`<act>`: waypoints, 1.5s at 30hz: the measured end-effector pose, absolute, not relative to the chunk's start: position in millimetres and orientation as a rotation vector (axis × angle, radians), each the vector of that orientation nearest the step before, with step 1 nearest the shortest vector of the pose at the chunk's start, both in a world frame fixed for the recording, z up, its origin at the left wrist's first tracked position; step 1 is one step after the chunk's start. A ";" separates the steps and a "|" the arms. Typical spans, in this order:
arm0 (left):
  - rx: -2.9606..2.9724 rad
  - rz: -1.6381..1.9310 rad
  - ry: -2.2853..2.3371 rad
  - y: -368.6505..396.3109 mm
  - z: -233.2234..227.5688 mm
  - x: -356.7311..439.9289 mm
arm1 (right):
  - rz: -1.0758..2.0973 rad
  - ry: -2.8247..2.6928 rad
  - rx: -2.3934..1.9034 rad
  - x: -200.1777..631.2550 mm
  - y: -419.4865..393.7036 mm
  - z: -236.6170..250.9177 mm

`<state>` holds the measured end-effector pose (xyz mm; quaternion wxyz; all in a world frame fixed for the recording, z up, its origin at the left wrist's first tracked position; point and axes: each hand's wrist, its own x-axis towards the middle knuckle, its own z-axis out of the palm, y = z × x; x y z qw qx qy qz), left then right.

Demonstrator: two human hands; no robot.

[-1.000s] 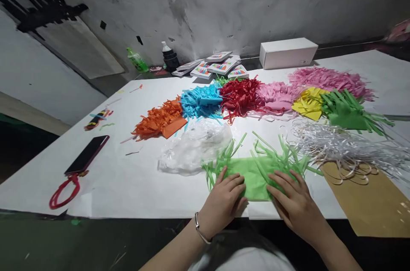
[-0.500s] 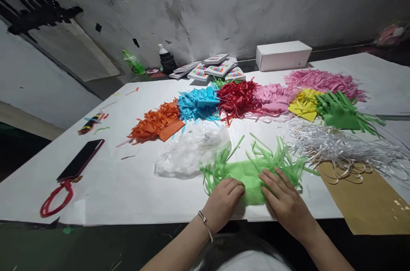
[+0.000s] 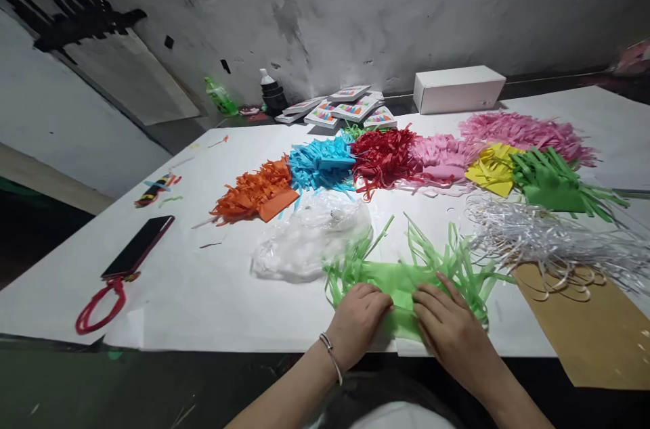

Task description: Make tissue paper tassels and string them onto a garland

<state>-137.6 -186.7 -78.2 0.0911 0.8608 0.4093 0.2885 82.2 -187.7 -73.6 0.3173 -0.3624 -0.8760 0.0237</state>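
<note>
A sheet of light green fringed tissue paper [image 3: 403, 273] lies at the table's near edge, its cut strips spreading out to both sides. My left hand [image 3: 361, 322] has its fingers curled on the left part of the sheet's near portion. On the right part, my right hand [image 3: 449, 324] bends its fingers over the paper, with the thumb hidden beneath. Between the hands, a folded band runs along the near side of the sheet. Just behind the sheet's left strips rests a crumpled clear plastic bag [image 3: 305, 243].
Fringed paper bundles in orange [image 3: 254, 192], blue [image 3: 322, 164], red [image 3: 384, 155], pink, yellow and green cross the table. White ribbon strings [image 3: 548, 233] lie over brown card [image 3: 594, 327] at right. A phone [image 3: 138, 246] lies left; a white box [image 3: 457, 91] stands behind.
The right fingers, flatter on the sheet before, are now bent over its near part, where a folded band shows. The left hand stays on the paper. The whole view has shifted slightly.
</note>
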 end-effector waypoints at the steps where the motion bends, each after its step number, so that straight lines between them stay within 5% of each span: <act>1: 2.547 0.851 1.223 -186.1 -78.5 -137.7 | 0.053 -2.270 -1.004 82.6 -187.2 -75.4; 15: 2.258 0.591 1.534 -169.1 -65.1 -140.9 | 0.098 -2.216 -1.186 72.4 -162.7 -75.7; 23: 2.149 0.349 1.763 -132.7 -57.8 -132.2 | -0.152 -2.138 -1.506 71.2 -147.0 -75.7; 28: 2.157 0.295 1.788 -126.3 -59.0 -129.2 | -0.170 -2.266 -1.228 61.1 -157.4 -65.9; 45: 2.783 0.723 1.305 -169.8 -68.8 -145.7 | -0.041 -2.335 -0.984 59.6 -169.6 -78.2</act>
